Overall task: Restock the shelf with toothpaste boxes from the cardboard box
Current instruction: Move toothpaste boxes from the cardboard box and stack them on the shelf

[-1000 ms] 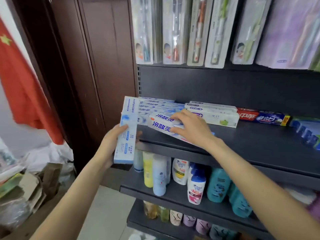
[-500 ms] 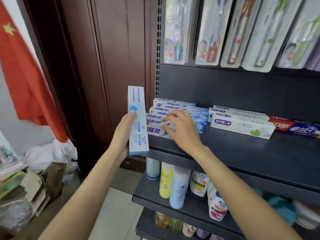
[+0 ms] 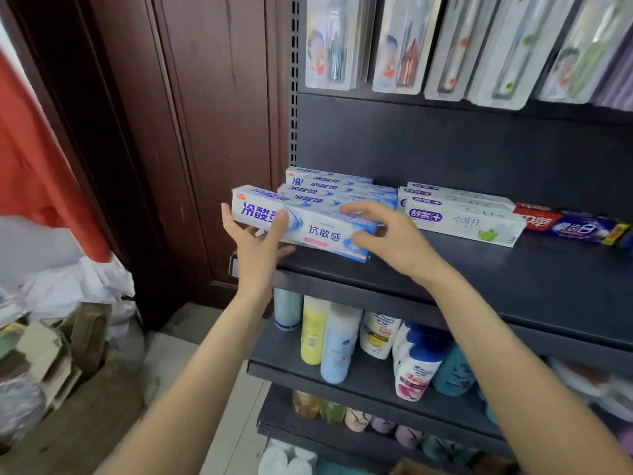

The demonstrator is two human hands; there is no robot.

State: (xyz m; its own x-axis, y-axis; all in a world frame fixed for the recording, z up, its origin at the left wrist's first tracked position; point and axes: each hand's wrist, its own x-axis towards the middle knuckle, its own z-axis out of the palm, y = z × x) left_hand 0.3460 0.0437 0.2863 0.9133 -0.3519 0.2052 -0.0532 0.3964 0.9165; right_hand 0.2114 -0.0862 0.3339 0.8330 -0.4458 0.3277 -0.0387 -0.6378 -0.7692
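**Now flat: box turned from upright to lengthwise at the shelf's left end**

Just half a second back, held upright in the left hand, apart from the stack; now swung level and brought against the front of the blue-and-white stack. Meaning for the task: carrying over, placement under way, release not yet made.

Toothpaste box lying with long axis roughly along the shelf edge, slightly skewed, left end jutting just past the shelf's left end, right end toward the white boxes. Printed face turned outward and up, lettering readable from the front.

Left hand cupping the left end from below, thumb over the front face. Right hand pinching the right end, fingers on top, thumb at the lower edge. Both clamped on the same box, neither empty.

Shelf dark and bare in front of the rows. Probably a push inward needed to square it with the stack. Cardboard box not clearly identifiable here.
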